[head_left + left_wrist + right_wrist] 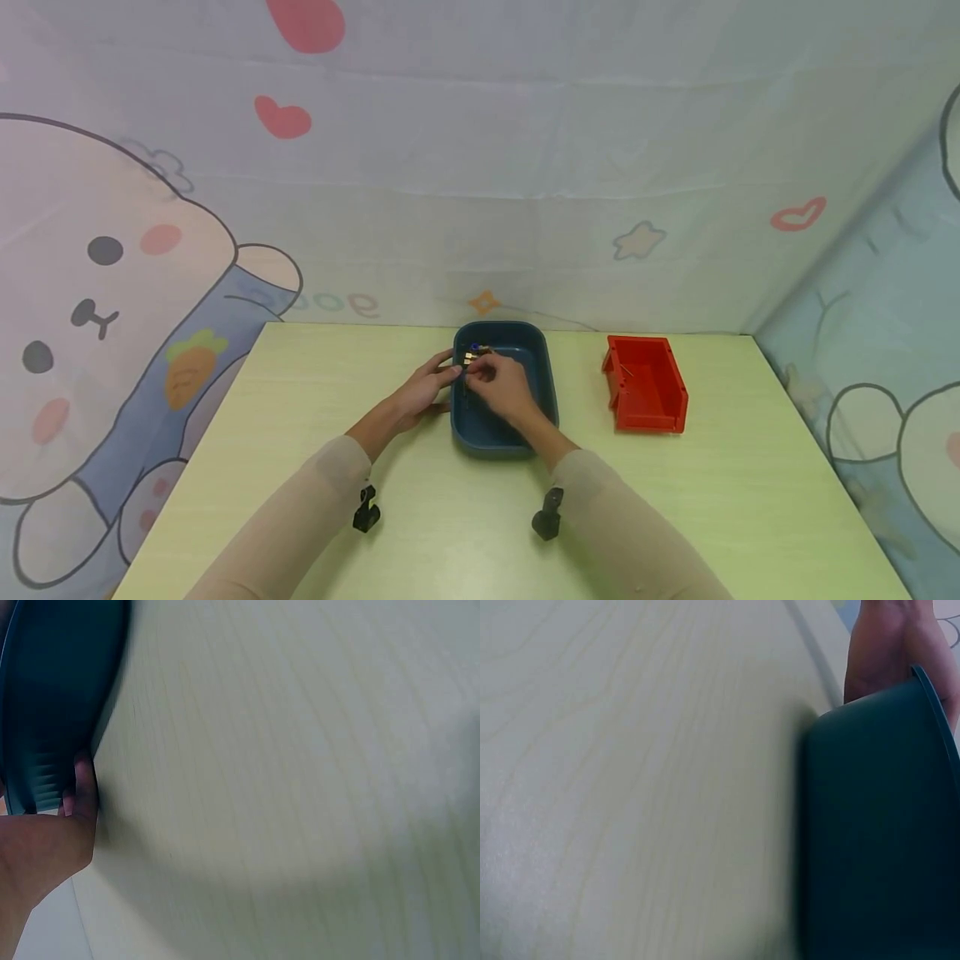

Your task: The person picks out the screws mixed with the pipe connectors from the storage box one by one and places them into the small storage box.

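Observation:
A dark blue plastic bin [510, 437] stands near the table's back edge. My left hand [420, 394] rests against its left side, the thumb at the rim and the fingers along the outer wall. Inside the bin, my right hand [501, 387] pinches a small thin item by the left wall; its kind is too small to tell. Several small brass-coloured pieces [469, 359] and a small blue part [475, 346] lie just beyond those fingertips. In the right wrist view, the bin wall [877, 825] hides the fingers.
To the right stands a red open-front parts bin [648, 421] with a small thin metal piece [626, 371] inside. Both stand on a pale wooden table [750, 467]. A printed cloth [525, 167] hangs behind the table.

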`<state>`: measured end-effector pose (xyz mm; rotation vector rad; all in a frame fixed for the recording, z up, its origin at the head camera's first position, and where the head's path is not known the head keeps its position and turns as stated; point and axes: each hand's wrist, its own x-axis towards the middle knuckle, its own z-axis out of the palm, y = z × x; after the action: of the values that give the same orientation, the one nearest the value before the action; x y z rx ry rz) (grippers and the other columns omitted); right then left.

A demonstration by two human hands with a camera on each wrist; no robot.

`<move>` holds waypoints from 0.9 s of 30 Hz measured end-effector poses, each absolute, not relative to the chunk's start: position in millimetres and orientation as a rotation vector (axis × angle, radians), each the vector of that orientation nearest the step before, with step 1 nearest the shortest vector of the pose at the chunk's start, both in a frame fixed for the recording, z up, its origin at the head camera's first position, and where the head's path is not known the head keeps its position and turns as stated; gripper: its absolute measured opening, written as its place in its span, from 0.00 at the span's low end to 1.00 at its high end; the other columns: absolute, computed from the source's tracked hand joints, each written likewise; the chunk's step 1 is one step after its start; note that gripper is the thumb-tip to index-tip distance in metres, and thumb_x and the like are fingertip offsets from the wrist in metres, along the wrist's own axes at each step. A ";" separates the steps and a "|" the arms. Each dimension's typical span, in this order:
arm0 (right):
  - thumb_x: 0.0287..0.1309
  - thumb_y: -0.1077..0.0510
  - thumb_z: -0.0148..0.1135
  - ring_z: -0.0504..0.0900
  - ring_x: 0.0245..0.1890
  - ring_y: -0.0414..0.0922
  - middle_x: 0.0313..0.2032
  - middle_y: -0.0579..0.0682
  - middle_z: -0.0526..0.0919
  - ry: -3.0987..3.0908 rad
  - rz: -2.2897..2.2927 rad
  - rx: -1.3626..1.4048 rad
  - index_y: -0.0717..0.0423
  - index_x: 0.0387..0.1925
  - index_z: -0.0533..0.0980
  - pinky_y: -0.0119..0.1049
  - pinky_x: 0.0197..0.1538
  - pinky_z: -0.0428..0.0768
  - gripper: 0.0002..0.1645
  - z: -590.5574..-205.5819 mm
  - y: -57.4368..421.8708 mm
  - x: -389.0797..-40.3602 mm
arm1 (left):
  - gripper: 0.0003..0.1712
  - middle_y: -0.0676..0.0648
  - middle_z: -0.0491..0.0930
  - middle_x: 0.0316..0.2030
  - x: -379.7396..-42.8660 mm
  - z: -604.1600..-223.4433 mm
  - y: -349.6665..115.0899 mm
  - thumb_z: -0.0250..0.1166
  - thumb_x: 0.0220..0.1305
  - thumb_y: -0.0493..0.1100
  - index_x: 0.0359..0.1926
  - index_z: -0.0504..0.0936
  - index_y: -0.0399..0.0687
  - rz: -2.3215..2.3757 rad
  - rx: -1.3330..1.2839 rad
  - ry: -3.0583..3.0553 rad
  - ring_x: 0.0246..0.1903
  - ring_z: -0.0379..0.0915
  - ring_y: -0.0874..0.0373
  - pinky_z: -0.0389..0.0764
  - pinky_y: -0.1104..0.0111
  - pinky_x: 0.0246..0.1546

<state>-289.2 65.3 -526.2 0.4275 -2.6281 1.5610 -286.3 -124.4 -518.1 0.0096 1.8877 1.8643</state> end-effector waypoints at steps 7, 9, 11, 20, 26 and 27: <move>0.63 0.64 0.75 0.82 0.32 0.41 0.31 0.48 0.86 -2.663 1.522 0.456 0.59 0.38 0.86 0.34 0.39 0.82 0.04 -526.0 64.5 -288.4 | 0.37 0.37 0.55 0.80 -286.2 -517.7 -124.8 0.54 0.84 0.50 0.85 0.51 0.56 1.860 -0.010 1.894 0.79 0.53 0.39 0.71 0.42 0.69; 0.63 0.64 0.75 0.82 0.32 0.41 0.31 0.48 0.86 -2.681 1.501 0.462 0.59 0.37 0.86 0.34 0.39 0.82 0.03 -525.9 64.3 -287.5 | 0.37 0.37 0.55 0.80 -286.2 -518.5 -124.9 0.54 0.84 0.50 0.85 0.51 0.55 1.862 -0.016 1.894 0.79 0.53 0.40 0.72 0.42 0.69; 0.63 0.64 0.75 0.82 0.32 0.41 0.30 0.48 0.86 -2.694 1.483 0.470 0.59 0.37 0.86 0.35 0.39 0.83 0.03 -526.3 64.3 -286.8 | 0.37 0.37 0.55 0.80 -286.3 -518.8 -124.5 0.54 0.84 0.50 0.85 0.52 0.55 1.863 -0.020 1.894 0.79 0.53 0.40 0.72 0.42 0.69; 0.62 0.62 0.75 0.83 0.31 0.41 0.29 0.47 0.87 -2.804 1.342 0.489 0.59 0.36 0.87 0.35 0.39 0.83 0.04 -528.7 65.4 -288.9 | 0.37 0.36 0.56 0.80 -286.2 -518.2 -123.6 0.54 0.84 0.50 0.85 0.52 0.54 1.870 -0.035 1.881 0.78 0.55 0.40 0.72 0.43 0.69; 0.61 0.60 0.76 0.83 0.31 0.40 0.28 0.46 0.87 -2.865 1.178 0.539 0.57 0.34 0.88 0.34 0.37 0.81 0.04 -531.4 64.9 -289.7 | 0.36 0.36 0.56 0.80 -287.1 -519.6 -124.1 0.54 0.84 0.49 0.85 0.52 0.53 1.880 -0.029 1.877 0.78 0.55 0.40 0.72 0.43 0.69; 0.61 0.60 0.76 0.82 0.31 0.40 0.28 0.46 0.87 -2.873 1.163 0.552 0.57 0.34 0.88 0.34 0.37 0.81 0.04 -531.9 64.8 -289.6 | 0.36 0.36 0.56 0.80 -287.2 -519.9 -124.3 0.54 0.85 0.49 0.85 0.52 0.54 1.881 -0.032 1.878 0.78 0.55 0.40 0.72 0.43 0.69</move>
<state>-289.6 64.8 -531.9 0.5517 -2.8728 1.1630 -287.2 -124.3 -519.9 -0.0316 1.8777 1.8814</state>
